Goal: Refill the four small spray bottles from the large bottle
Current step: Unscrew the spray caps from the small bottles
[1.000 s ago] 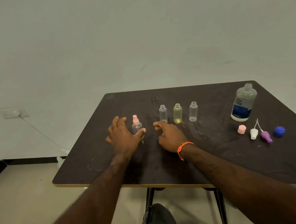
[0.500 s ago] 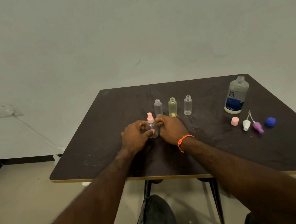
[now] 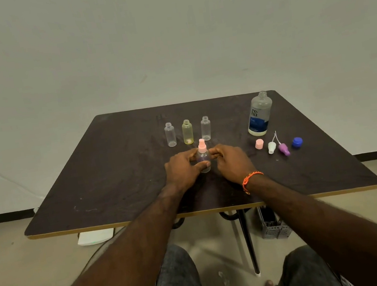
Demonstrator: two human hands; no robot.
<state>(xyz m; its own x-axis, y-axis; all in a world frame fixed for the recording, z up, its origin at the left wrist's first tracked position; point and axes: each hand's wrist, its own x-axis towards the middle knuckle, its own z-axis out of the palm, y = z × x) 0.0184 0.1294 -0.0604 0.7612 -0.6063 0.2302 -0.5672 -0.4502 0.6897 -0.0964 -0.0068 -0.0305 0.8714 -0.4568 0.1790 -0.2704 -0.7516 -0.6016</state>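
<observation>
A small clear spray bottle with a pink spray head [image 3: 202, 151] stands upright on the dark table [image 3: 114, 178]. My left hand [image 3: 183, 170] wraps its body, thumb across the front. My right hand [image 3: 232, 162] touches it from the right with its fingertips. Behind stand three uncapped small bottles: a clear one [image 3: 170, 134], a yellow one [image 3: 187, 132] and another clear one [image 3: 205, 128]. The large uncapped bottle with a blue label [image 3: 259, 113] is at the back right.
To the right of my hands lie a pink cap [image 3: 259, 144], a white spray head [image 3: 272, 147], a purple spray head [image 3: 283, 149] and a blue cap [image 3: 297, 142]. Under the table are its legs, a grey basket [image 3: 272, 227] and a cable on the floor.
The pink-topped bottle has been drawn from the left toward the table's middle. Both hands have closed in on it, the left gripping its body, the right at its side.
</observation>
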